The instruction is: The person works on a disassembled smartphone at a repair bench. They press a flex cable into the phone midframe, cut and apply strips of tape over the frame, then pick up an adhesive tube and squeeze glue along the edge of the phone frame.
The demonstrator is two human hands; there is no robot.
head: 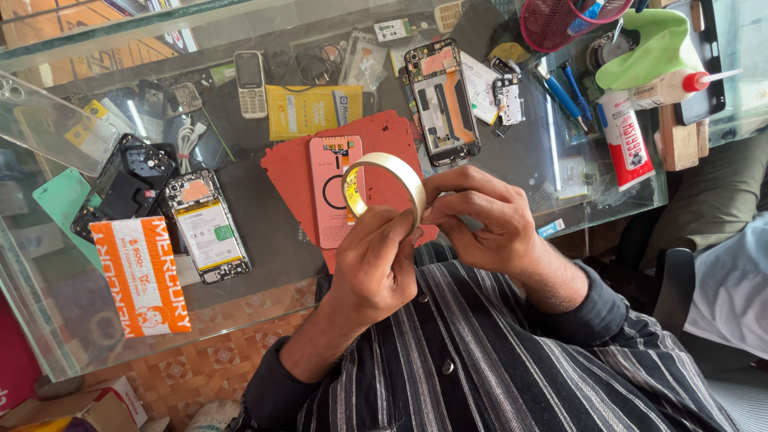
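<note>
I hold a roll of tape (pixel 384 186) up over the near edge of the glass table (pixel 264 264). My left hand (pixel 376 260) grips its lower rim and my right hand (pixel 480 220) pinches its right side, so both hands meet on it. Behind it a pink phone back (pixel 332 196) lies on a red mat (pixel 292 172). Near the left edge sits an orange and white package (pixel 142 276). Further off lies a yellow package (pixel 308 110). At the far right corner a red mesh basket (pixel 552 28) holds pens, with a white glue bottle (pixel 626 138) beside it.
</note>
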